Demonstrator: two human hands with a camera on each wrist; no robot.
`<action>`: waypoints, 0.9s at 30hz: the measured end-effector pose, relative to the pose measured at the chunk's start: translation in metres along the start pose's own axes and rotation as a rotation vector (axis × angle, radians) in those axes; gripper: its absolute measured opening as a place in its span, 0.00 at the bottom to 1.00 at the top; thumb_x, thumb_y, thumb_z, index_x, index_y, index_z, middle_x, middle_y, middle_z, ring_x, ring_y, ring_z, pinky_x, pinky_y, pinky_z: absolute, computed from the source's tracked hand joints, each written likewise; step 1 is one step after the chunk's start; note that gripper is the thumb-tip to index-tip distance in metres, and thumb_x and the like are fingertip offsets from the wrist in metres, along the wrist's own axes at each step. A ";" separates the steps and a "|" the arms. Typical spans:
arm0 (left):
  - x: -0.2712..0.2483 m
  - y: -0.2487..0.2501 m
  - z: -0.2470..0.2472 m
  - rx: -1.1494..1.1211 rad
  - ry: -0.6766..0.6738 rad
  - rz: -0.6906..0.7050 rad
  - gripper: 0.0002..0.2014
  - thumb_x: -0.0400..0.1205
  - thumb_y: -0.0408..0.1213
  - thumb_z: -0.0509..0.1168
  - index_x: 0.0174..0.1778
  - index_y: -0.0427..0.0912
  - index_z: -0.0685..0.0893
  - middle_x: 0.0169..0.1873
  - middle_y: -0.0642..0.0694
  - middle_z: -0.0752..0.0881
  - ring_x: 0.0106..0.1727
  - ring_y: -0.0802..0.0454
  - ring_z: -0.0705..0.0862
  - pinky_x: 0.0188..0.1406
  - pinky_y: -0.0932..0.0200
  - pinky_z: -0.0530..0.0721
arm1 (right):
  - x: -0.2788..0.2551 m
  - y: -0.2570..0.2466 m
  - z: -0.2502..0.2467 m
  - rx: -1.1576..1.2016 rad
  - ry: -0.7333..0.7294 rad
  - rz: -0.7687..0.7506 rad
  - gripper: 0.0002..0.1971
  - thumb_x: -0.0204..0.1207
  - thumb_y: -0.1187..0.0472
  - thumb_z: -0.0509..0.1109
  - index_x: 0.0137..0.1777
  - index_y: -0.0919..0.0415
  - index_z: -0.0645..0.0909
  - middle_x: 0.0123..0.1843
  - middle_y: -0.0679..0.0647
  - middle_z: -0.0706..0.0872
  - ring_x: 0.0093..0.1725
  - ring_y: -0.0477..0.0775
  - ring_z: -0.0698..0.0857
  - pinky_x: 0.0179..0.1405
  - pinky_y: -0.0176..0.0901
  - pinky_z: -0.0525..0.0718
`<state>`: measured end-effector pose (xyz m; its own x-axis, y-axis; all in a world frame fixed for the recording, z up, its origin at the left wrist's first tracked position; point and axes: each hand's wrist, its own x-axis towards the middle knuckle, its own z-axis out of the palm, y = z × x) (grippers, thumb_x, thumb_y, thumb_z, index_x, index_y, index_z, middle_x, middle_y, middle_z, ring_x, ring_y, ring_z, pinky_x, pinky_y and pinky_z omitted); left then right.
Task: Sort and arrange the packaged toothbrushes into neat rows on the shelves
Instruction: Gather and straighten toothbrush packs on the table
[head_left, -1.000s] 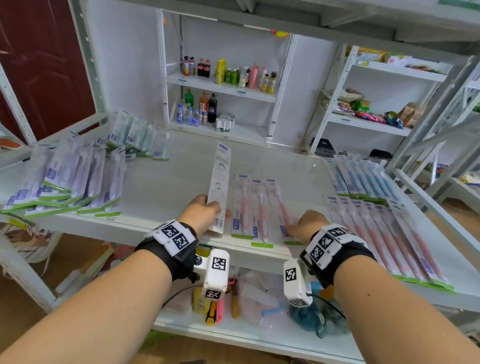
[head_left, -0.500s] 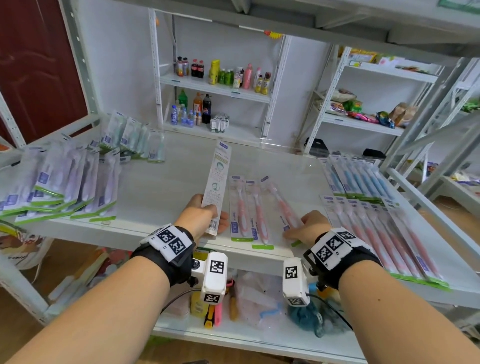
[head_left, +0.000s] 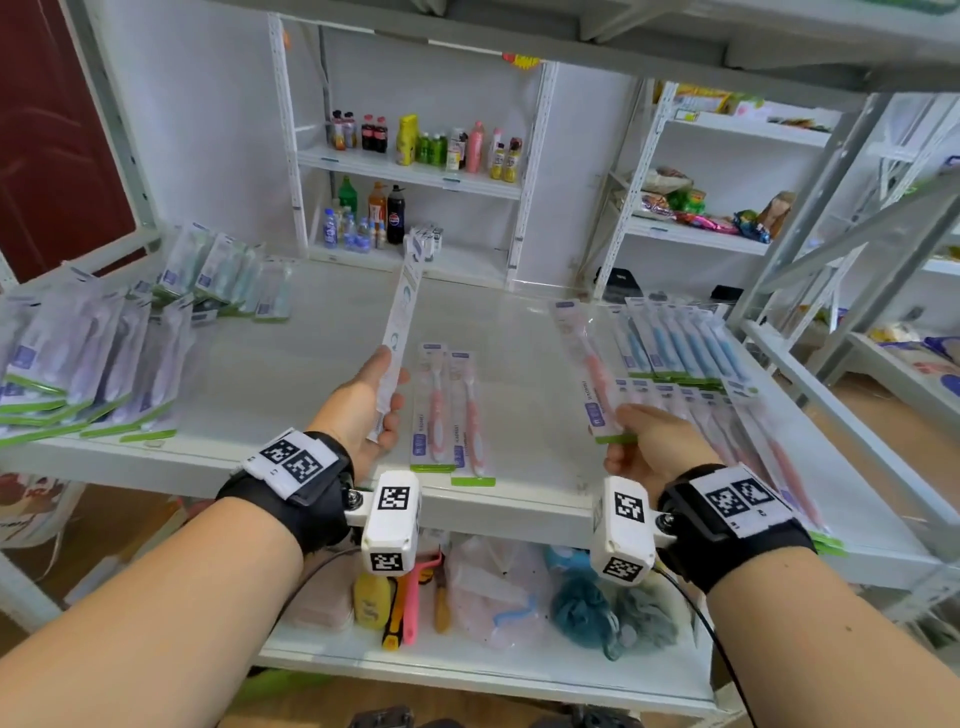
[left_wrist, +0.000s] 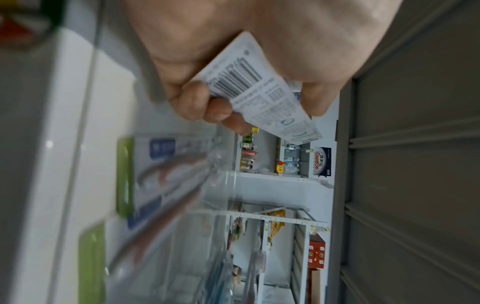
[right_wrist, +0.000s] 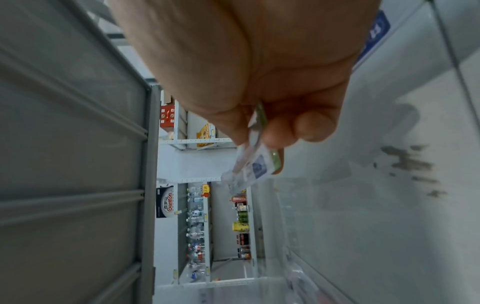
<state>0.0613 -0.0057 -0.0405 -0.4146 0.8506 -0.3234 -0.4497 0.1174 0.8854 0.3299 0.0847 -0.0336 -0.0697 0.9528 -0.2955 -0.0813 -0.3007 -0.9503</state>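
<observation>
Grip: both hands are pinching packs, left hand (head_left: 358, 410) a white-backed pack (head_left: 397, 332), right hand (head_left: 647, 441) a pink toothbrush pack (head_left: 589, 369).
Done: pink and blue rows (head_left: 675, 348) are lying at three o'clock.
Left: piles at nine o'clock (head_left: 93, 364) are waiting, seemingly unsorted.

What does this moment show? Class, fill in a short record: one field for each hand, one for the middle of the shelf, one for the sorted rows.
Left hand: grips white-backed pack, tilted up off the shelf
Right hand: pinches pink toothbrush pack by its green end
Shelf middle: two pink packs lying side by side
Right side: blue row behind pink row
</observation>
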 end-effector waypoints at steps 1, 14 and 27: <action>-0.002 0.000 0.009 -0.007 -0.019 0.009 0.23 0.83 0.59 0.55 0.51 0.42 0.82 0.25 0.49 0.72 0.17 0.57 0.66 0.14 0.70 0.59 | 0.000 -0.002 -0.006 0.042 -0.005 0.007 0.03 0.82 0.66 0.61 0.49 0.61 0.77 0.32 0.62 0.83 0.17 0.50 0.75 0.19 0.40 0.77; -0.026 -0.034 0.156 0.039 -0.214 -0.011 0.11 0.81 0.25 0.56 0.34 0.37 0.78 0.22 0.44 0.77 0.20 0.53 0.76 0.17 0.68 0.75 | -0.024 -0.017 -0.123 0.153 0.008 -0.047 0.09 0.81 0.76 0.57 0.46 0.67 0.78 0.25 0.58 0.88 0.21 0.49 0.85 0.22 0.38 0.86; -0.035 -0.078 0.232 0.393 -0.394 -0.058 0.05 0.80 0.24 0.64 0.42 0.35 0.83 0.32 0.43 0.87 0.27 0.54 0.86 0.26 0.64 0.86 | -0.023 -0.002 -0.180 0.037 0.138 -0.108 0.08 0.79 0.75 0.62 0.46 0.70 0.82 0.31 0.62 0.90 0.24 0.49 0.85 0.23 0.34 0.84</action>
<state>0.2945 0.0738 -0.0211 -0.0369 0.9555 -0.2927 -0.1032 0.2877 0.9521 0.5108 0.0715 -0.0423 0.0780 0.9757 -0.2049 -0.1176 -0.1951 -0.9737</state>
